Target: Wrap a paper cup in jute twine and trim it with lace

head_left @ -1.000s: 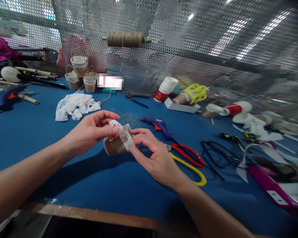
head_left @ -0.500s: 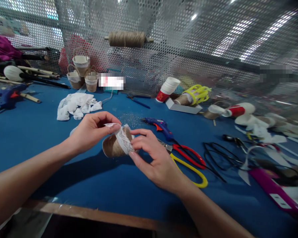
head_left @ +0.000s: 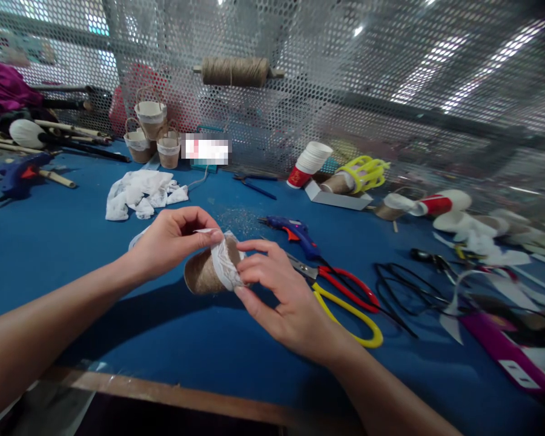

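A twine-wrapped paper cup (head_left: 203, 274) lies on its side just above the blue table (head_left: 200, 339), held between both hands. A strip of white lace (head_left: 222, 264) runs round its rim end. My left hand (head_left: 172, 240) pinches the loose end of the lace at the cup's top, fingers closed. My right hand (head_left: 281, 290) presses the lace against the cup with its fingertips, thumb below. The cup's open mouth is hidden behind the right hand.
Right of my hands lie a blue glue gun (head_left: 295, 232), red-and-yellow scissors (head_left: 345, 293) and black scissors (head_left: 404, 290). A heap of white lace (head_left: 140, 192), small finished baskets (head_left: 152, 130), stacked paper cups (head_left: 309, 162) and a twine spool (head_left: 236, 71) sit toward the mesh wall.
The cup has turned slightly and sunk a little. The lace now lies further round the cup, and both hands have shifted with it.
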`<state>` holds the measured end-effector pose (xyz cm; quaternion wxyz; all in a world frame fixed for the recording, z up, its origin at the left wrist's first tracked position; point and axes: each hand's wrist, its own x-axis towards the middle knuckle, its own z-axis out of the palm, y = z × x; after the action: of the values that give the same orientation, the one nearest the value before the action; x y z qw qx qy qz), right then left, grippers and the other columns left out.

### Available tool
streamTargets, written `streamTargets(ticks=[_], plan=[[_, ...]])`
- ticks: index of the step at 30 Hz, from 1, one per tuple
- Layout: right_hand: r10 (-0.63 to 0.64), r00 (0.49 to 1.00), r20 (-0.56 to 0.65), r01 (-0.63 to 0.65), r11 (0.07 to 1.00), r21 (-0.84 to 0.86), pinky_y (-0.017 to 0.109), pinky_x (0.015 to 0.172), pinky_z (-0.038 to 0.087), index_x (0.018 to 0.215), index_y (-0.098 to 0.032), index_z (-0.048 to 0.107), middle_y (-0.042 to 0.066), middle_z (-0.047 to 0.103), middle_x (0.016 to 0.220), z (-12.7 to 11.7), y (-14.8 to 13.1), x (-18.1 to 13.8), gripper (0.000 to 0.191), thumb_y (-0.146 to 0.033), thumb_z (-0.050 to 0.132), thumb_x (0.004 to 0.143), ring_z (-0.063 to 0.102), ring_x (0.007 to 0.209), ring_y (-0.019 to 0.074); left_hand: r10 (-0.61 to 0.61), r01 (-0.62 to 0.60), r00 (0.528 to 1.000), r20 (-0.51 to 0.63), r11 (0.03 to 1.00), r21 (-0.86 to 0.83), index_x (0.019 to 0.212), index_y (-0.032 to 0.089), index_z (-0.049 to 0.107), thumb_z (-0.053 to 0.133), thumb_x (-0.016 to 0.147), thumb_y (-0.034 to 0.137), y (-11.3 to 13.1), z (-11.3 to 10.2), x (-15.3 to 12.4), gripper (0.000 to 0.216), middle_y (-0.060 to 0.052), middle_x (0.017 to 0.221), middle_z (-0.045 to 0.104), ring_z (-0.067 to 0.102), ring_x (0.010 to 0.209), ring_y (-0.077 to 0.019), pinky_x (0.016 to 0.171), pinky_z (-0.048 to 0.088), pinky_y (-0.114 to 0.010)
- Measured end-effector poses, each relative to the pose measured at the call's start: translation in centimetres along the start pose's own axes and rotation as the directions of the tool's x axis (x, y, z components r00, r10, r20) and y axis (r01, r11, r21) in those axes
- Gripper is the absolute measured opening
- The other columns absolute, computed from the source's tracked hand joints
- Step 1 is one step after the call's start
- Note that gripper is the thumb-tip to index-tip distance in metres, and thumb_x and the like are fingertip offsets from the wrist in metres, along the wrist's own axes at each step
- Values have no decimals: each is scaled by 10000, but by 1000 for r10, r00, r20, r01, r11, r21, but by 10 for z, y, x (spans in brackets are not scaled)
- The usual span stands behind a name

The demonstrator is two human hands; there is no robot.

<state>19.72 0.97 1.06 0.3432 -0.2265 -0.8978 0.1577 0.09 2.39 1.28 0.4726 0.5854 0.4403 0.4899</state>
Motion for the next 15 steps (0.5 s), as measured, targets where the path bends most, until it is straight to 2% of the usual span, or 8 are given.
streamTargets(ticks=[8, 15], plan=[[9, 1000, 11, -10, 1000, 5, 454, 887, 432, 780, -206, 524, 31, 620, 789, 0, 0, 0, 119, -88, 533, 786, 509, 1019, 223, 34, -35, 999, -15, 999, -41, 621, 139, 568, 638, 644, 167, 6, 1, -1, 79, 42, 562, 544, 492, 530, -59, 532, 432, -174], [64, 998, 29, -65, 998, 26, 437, 902, 423, 797, -204, 540, 29, 634, 800, 0, 2, 0, 115, -89, 531, 794, 488, 1053, 221, 153, -147, 985, 77, 987, -70, 634, 160, 563, 642, 679, 179, 10, -6, -6, 92, 17, 596, 553, 497, 564, -81, 526, 435, -185]])
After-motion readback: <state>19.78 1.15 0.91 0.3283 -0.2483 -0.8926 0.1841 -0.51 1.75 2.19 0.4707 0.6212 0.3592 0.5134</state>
